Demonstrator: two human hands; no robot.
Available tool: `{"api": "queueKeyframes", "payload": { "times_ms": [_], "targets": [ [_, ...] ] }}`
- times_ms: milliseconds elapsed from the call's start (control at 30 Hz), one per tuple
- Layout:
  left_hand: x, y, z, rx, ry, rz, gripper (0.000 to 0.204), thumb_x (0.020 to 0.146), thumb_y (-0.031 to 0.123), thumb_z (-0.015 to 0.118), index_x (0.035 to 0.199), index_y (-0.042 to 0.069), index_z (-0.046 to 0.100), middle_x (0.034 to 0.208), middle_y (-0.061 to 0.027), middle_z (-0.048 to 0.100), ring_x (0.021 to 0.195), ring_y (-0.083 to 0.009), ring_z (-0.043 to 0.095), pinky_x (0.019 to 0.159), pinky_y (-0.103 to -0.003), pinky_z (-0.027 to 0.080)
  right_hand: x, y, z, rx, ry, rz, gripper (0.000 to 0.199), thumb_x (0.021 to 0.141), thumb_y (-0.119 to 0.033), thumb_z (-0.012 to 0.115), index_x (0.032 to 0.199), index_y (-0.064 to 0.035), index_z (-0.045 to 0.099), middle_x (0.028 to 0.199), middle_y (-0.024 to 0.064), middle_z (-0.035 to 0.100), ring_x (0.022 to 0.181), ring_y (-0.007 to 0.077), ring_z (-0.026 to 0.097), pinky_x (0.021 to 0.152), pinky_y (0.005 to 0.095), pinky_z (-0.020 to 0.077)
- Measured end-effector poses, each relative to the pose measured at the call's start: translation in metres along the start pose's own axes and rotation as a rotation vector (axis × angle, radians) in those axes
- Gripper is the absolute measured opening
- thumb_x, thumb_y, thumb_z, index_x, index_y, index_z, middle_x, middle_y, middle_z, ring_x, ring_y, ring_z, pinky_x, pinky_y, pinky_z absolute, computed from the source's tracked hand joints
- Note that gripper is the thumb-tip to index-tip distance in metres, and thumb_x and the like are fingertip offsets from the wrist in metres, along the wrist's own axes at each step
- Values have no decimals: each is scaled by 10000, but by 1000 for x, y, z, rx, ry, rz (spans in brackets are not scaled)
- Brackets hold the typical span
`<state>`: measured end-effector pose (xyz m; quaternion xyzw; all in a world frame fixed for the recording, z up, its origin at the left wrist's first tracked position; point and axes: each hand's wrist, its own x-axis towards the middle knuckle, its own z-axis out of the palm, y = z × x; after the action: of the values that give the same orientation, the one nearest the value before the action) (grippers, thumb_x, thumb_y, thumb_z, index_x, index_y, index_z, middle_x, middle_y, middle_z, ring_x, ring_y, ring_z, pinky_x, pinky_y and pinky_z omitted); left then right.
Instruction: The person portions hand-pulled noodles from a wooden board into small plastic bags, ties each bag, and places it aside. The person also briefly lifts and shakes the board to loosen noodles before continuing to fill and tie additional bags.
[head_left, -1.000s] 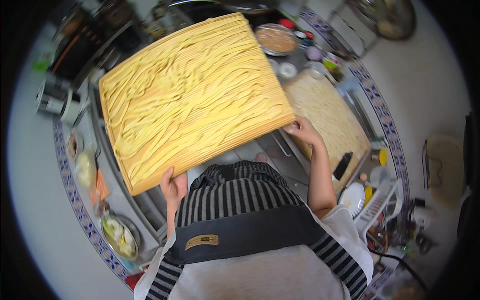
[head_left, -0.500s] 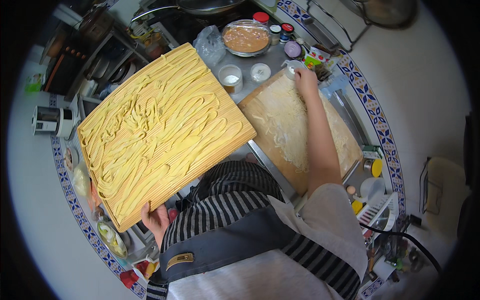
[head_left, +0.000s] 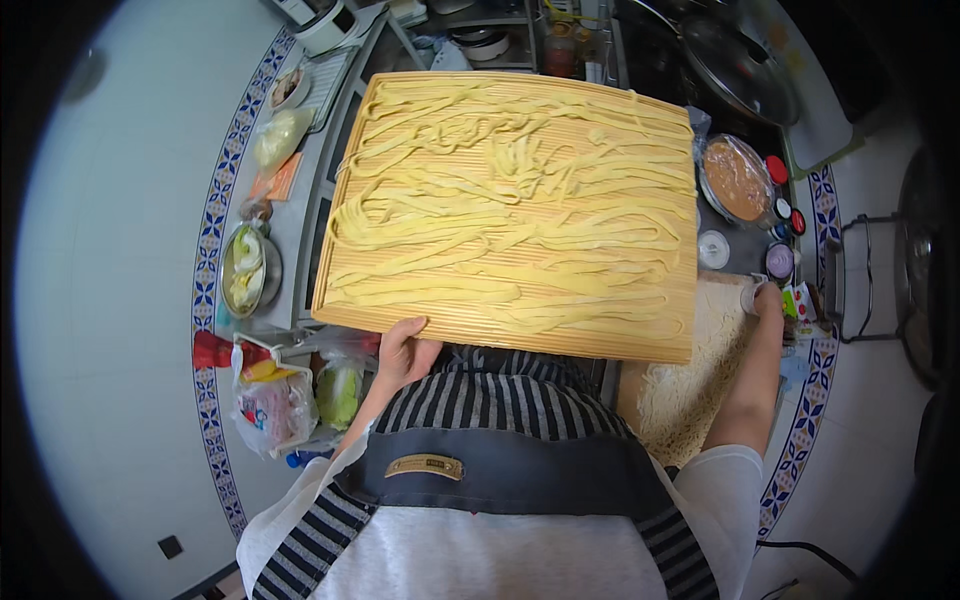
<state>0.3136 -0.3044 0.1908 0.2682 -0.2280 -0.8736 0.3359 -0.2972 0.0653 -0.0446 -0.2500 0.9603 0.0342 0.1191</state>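
The tray (head_left: 520, 210), a wide wooden board spread with yellow noodles (head_left: 500, 200), is held level above the counter (head_left: 300, 225), its long axis running nine to three o'clock. The left hand (head_left: 403, 352) grips its near edge at about seven o'clock, thumb on top, carrying it alone. The right hand (head_left: 768, 300) is off at four o'clock, past the tray's corner, curled around a small white cup (head_left: 750, 296) (how tightly, I cannot tell) over the floured board (head_left: 690, 380). So the left is the nearer hand. A bowl (head_left: 737, 182) sits at three o'clock.
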Motion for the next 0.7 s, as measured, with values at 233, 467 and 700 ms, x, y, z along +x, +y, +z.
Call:
{"api": "queueKeyframes", "payload": {
  "times_ms": [233,467,700],
  "targets": [
    [1,9,-8,25,-66,-49,614,809,9,557,1362,-54,296,1368,-197,419,1277,-315,412,1079,-452,326,-13,-18,-22,99,90,-36,93,697,-123,670,710,-33,649,834,217,654,823,390,627,728,443,499],
    [7,25,-16,8,-177,-114,555,845,10,544,1349,-55,322,1354,-190,442,1272,-303,418,1077,-460,314,-48,-27,-41,218,295,18,127,688,-131,699,757,-26,675,726,173,648,682,322,640,649,413,494],
    [31,56,-38,79,-253,-261,592,804,26,574,1342,-50,339,1340,-182,454,1258,-304,431,1074,-445,325,-172,-60,-134,1714,524,347,233,871,21,564,1100,55,589,986,89,630,811,141,601,676,220,491]
  ]
}}
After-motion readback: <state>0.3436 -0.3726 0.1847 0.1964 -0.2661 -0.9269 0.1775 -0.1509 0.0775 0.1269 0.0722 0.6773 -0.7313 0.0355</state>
